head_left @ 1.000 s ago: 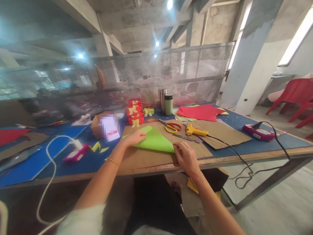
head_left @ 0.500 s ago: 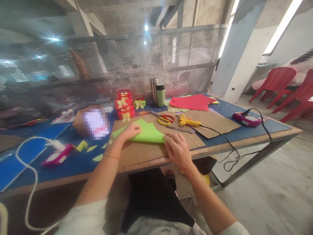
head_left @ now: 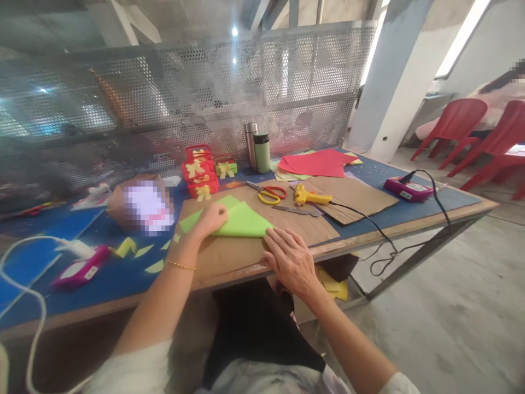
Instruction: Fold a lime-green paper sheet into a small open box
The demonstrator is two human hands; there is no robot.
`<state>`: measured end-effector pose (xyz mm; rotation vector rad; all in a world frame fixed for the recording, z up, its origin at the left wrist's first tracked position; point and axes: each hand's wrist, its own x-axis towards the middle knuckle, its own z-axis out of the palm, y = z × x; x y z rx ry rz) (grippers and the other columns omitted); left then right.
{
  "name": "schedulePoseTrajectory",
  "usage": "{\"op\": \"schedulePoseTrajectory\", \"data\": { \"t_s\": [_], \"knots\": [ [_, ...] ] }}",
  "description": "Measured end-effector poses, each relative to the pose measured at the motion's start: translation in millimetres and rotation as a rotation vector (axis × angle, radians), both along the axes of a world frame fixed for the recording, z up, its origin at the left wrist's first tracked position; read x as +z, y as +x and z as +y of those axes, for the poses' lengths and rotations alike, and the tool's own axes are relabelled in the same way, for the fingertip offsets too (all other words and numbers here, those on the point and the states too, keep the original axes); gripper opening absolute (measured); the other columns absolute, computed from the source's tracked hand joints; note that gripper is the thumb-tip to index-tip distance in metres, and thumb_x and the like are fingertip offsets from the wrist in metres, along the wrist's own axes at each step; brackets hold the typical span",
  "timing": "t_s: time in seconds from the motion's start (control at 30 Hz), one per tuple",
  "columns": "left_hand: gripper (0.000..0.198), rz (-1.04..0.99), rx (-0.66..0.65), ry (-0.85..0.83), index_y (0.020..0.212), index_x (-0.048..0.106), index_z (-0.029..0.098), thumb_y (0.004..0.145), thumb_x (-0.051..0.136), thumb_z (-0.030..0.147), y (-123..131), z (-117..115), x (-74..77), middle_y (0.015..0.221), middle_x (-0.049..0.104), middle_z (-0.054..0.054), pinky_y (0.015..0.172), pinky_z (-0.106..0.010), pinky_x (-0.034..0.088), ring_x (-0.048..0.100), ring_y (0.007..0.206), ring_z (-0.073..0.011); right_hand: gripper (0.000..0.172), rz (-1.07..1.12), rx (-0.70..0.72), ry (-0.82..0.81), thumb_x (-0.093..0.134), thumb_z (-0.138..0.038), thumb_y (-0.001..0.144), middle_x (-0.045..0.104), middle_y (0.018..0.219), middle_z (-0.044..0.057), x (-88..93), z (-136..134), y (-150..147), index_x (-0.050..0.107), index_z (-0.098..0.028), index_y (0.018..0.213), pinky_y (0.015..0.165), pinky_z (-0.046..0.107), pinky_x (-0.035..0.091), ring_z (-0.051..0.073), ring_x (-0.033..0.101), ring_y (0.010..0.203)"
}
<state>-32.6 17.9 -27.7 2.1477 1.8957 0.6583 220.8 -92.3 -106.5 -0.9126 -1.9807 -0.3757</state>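
A folded sheet of light green paper (head_left: 240, 221) lies on a brown cardboard sheet (head_left: 229, 257) at the table's near edge. My left hand (head_left: 210, 220) rests on the paper's left part, fingers curled down on it. My right hand (head_left: 290, 260) lies flat with fingers spread, its fingertips at the paper's right corner. Just beyond the paper lie red and yellow scissors (head_left: 269, 193), a yellow glue gun (head_left: 309, 195) with a black cord, and a metal blade (head_left: 296, 209).
Small red gift boxes with yellow bows (head_left: 197, 176) and two flasks (head_left: 258, 152) stand at the back by a perforated metal screen. Red paper sheets (head_left: 318, 162) and a magenta device (head_left: 408, 189) lie right. A cardboard box (head_left: 141, 203) and white cable (head_left: 24, 284) lie left. Red chairs (head_left: 471, 128) stand far right.
The view has dipped and shifted right. My right hand has flattened and slid along the paper's near edge toward its right corner. My left hand has stayed on the paper.
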Motion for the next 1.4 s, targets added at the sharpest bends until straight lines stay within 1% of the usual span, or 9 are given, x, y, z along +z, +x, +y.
{"op": "schedulePoseTrajectory", "data": {
  "t_s": [0.13,0.2,0.33,0.47,0.57,0.7,0.87,1.07,1.4],
  "knots": [
    [0.015,0.076,0.028,0.029,0.065,0.059,0.019,0.070,0.049,0.030,0.2,1.7,1.3,0.064,0.061,-0.002,0.062,-0.029,0.035,0.053,0.065,-0.0179,0.032,0.001,0.001,0.028,0.050,-0.027,0.104,0.067,0.138,0.012,-1.1,-0.3,-0.7,0.067,-0.015,0.128,0.118,0.047,0.039,0.026,0.057,0.135],
    [0.015,0.107,0.045,0.024,0.066,0.061,0.019,0.070,0.049,0.028,0.7,2.5,1.9,0.065,0.063,-0.003,0.062,-0.029,0.036,0.055,0.066,-0.0183,0.033,-0.009,0.012,0.006,0.050,-0.028,0.104,0.066,0.139,0.012,-1.7,-0.2,-0.3,0.066,-0.015,0.130,0.119,0.048,0.038,0.026,0.056,0.136],
    [0.018,0.134,0.049,0.030,0.069,0.066,0.018,0.071,0.049,0.026,1.7,3.4,3.3,0.068,0.066,-0.004,0.065,-0.029,0.039,0.058,0.068,-0.0192,0.036,-0.025,0.016,-0.070,0.051,-0.030,0.103,0.066,0.139,0.014,-1.6,0.1,0.7,0.065,-0.017,0.134,0.117,0.049,0.041,0.026,0.058,0.134],
    [0.023,0.150,0.065,0.038,0.074,0.069,0.017,0.074,0.048,0.027,1.9,3.8,4.8,0.072,0.069,-0.006,0.068,-0.030,0.041,0.060,0.072,-0.0208,0.036,-0.024,0.010,-0.083,0.053,-0.031,0.103,0.068,0.137,0.014,-2.2,-0.1,0.2,0.065,-0.016,0.133,0.114,0.048,0.044,0.027,0.061,0.130],
    [0.024,0.154,0.078,0.031,0.078,0.071,0.016,0.074,0.050,0.027,1.3,4.5,5.3,0.075,0.071,-0.007,0.068,-0.030,0.042,0.061,0.074,-0.0216,0.036,-0.007,0.015,-0.089,0.054,-0.030,0.102,0.067,0.138,0.013,-4.1,-0.9,-1.0,0.065,-0.017,0.134,0.115,0.047,0.043,0.026,0.060,0.131],
    [0.025,0.151,0.076,0.031,0.078,0.072,0.017,0.073,0.050,0.029,0.1,5.3,5.2,0.075,0.070,-0.006,0.068,-0.030,0.042,0.061,0.073,-0.0217,0.035,0.010,-0.005,-0.089,0.052,-0.029,0.103,0.067,0.138,0.013,-5.9,-4.1,-2.5,0.065,-0.018,0.133,0.117,0.047,0.042,0.025,0.059,0.132],
    [0.025,0.138,0.057,0.045,0.074,0.071,0.017,0.072,0.050,0.031,-0.6,5.5,4.5,0.074,0.071,-0.006,0.068,-0.030,0.043,0.060,0.071,-0.0211,0.035,0.021,-0.014,-0.060,0.051,-0.031,0.103,0.068,0.136,0.015,-8.5,-8.3,-3.3,0.066,-0.014,0.131,0.115,0.048,0.044,0.027,0.061,0.130],
    [0.025,0.159,0.059,0.035,0.074,0.070,0.017,0.073,0.049,0.030,-0.6,4.8,4.8,0.073,0.071,-0.005,0.066,-0.029,0.043,0.060,0.070,-0.0201,0.038,0.047,-0.015,-0.079,0.053,-0.031,0.102,0.066,0.139,0.014,-13.2,-8.8,-3.8,0.064,-0.017,0.135,0.118,0.049,0.041,0.027,0.058,0.134],
    [0.024,0.133,0.093,0.031,0.076,0.071,0.017,0.073,0.050,0.028,0.3,5.1,3.3,0.076,0.072,-0.006,0.066,-0.030,0.042,0.060,0.071,-0.0206,0.036,0.053,-0.050,-0.086,0.049,-0.030,0.103,0.068,0.137,0.013,-8.5,-11.4,-5.3,0.065,-0.016,0.133,0.117,0.050,0.041,0.028,0.059,0.132]
  ]
}}
